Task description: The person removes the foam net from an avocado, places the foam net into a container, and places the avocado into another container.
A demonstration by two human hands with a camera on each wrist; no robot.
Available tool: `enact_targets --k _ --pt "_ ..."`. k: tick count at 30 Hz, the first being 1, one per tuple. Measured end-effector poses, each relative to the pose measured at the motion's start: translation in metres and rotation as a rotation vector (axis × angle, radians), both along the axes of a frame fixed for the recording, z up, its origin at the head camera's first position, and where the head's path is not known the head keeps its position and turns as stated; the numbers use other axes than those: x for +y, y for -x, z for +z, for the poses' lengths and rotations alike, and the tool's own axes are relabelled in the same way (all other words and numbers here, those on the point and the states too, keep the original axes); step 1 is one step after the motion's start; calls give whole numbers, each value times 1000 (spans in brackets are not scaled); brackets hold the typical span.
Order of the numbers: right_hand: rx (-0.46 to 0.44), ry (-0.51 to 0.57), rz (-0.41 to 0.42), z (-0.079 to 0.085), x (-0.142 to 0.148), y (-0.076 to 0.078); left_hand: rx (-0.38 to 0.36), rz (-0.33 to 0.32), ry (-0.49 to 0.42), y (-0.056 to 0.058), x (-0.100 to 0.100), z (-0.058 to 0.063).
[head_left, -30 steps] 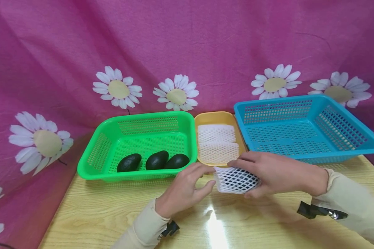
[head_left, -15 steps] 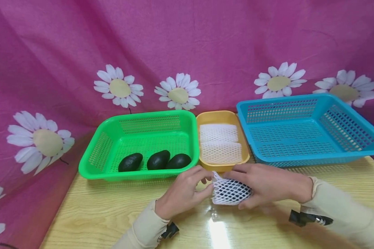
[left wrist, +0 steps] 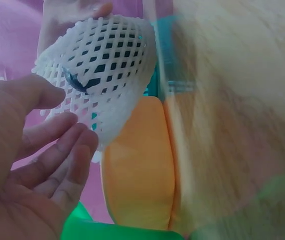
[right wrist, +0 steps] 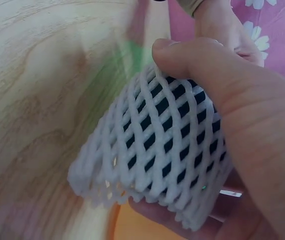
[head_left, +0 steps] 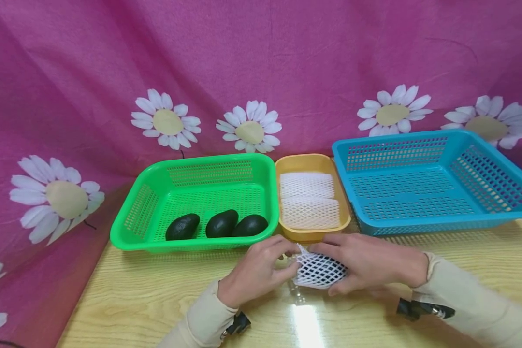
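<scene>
A white foam fruit net [head_left: 319, 271] is around a dark avocado [right wrist: 167, 125], which shows through its mesh. My right hand [head_left: 363, 258] grips the netted fruit from the right, with the thumb [right wrist: 197, 60] across it in the right wrist view. My left hand [head_left: 261, 263] is at the net's left end, its fingertips at the loose edge and a gap between thumb and index finger. In the left wrist view the foam net [left wrist: 105, 65] hangs past the fruit at that end. Whether the left fingers bear on the net is hard to tell.
A green basket [head_left: 122, 232] at the left holds three avocados [head_left: 222, 224]. Beside it, a yellow tray [head_left: 304, 235] holds two flat white foam nets [head_left: 309, 213]. A blue basket [head_left: 400, 223] stands at the right. A flowered pink cloth [head_left: 313, 72] hangs behind the wooden table [head_left: 156, 290].
My right hand has brought the netted avocado down and leftward, closer to my left hand. The left hand has barely moved. The baskets and tray shift slightly with the head view.
</scene>
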State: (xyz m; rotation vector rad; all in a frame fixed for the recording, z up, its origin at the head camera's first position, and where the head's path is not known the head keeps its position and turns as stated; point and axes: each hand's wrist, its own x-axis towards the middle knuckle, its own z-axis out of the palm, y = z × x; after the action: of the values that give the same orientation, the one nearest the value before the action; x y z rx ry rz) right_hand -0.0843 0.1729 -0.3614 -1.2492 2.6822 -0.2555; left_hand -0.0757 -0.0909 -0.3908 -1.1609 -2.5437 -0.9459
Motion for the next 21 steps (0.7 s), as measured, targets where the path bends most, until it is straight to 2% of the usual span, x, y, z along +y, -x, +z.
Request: enact_targets --k 10,21 --pt "-89 -4 -62 -9 -3 3 -79 -3 102 0 1 -3" --pt "-59 48 -55 -18 -3 3 -123 -37 162 2 1 -8"
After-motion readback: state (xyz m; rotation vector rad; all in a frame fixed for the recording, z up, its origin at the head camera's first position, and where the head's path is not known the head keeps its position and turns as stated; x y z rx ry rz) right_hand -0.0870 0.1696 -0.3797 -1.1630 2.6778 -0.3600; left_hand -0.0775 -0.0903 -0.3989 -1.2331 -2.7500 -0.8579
